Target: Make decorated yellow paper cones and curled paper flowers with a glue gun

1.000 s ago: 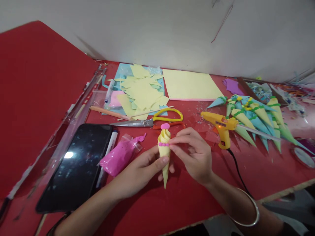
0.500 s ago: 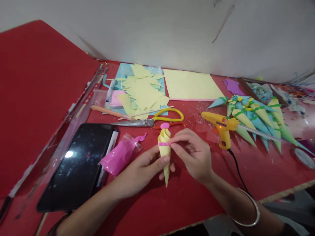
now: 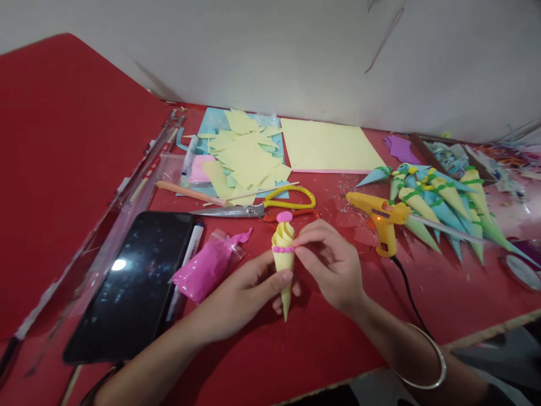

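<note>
My left hand point(image 3: 257, 285) is wrapped round a pale yellow paper cone point(image 3: 286, 290), its tip pointing down and its top rolled in a swirl. A row of small pink clay beads point(image 3: 282, 249) runs across the cone below the swirl. The thumb and forefinger of my right hand point(image 3: 329, 262) pinch at the right end of this row; the bit of clay between them is mostly hidden. Just above the cone in view is an oval pink clay lump point(image 3: 284, 216), over the red scissors handle. A bag of pink clay point(image 3: 205, 269) lies left of the cone.
Scissors point(image 3: 257, 210) lie beyond my hands, in front of yellow paper scraps point(image 3: 245, 155) and a yellow sheet stack point(image 3: 329, 146). A glue gun point(image 3: 382, 220) with its cord stands right, beside several finished cones point(image 3: 443, 197). A phone point(image 3: 135, 287) and a marker point(image 3: 192, 245) lie left.
Almost nothing differs. The cone has shifted and turned very slightly in my left hand, and my right fingertips stay at the right end of the pink row.
</note>
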`<state>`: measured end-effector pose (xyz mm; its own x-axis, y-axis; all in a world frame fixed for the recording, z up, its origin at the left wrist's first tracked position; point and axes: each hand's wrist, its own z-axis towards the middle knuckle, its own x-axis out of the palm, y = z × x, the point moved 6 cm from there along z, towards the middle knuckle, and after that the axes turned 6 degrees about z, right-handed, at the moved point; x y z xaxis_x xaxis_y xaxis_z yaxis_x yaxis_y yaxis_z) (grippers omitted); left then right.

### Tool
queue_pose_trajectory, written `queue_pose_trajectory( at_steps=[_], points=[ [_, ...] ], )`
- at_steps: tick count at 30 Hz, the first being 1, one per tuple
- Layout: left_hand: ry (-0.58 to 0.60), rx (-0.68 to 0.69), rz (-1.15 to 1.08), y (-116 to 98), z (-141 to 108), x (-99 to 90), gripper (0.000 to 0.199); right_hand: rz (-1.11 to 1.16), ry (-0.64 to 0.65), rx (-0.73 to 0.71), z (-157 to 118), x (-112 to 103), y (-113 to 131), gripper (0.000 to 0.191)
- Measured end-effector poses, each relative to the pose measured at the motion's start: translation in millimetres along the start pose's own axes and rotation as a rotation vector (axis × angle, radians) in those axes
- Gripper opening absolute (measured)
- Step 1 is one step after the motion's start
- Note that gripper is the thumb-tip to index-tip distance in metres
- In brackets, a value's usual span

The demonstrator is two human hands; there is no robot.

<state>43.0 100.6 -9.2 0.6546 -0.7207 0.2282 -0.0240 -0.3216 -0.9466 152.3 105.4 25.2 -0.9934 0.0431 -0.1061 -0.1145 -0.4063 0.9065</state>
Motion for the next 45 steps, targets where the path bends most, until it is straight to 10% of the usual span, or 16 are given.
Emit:
queue_pose_trajectory(
  at_steps=[7, 14, 21, 28, 34, 45],
  points=[
    [-0.022, 0.003, 0.171, -1, 0, -4.1, 0.018, 0.017, 0.002, 0.015, 0, 1, -3, 0.011],
    [-0.367, -0.079, 1.017, 0, -3, -26.6, 0.036, 0.012, -0.044, 0.026, 0, -4, -5, 0.017],
    [-0.420, -0.271, 1.403, 2, -3, -30.2, 0.056, -0.043, -0.034, 0.050, 0, -3, -6, 0.016],
    [-0.808, -0.097, 1.812, -49, -33, -53.2, 0.043, -0.070, -0.028, 0.054, 1, -2, -7, 0.015],
    [-0.469, 0.016, 1.898, -34, -28, -62.7, 0.022, -0.087, -0.021, 0.065, 0, -2, -8, 0.014],
    [-0.526, 0.027, 1.775, -24, -18, -64.6, 0.013, -0.097, 0.003, 0.066, 0, -1, -7, 0.014]
  ],
)
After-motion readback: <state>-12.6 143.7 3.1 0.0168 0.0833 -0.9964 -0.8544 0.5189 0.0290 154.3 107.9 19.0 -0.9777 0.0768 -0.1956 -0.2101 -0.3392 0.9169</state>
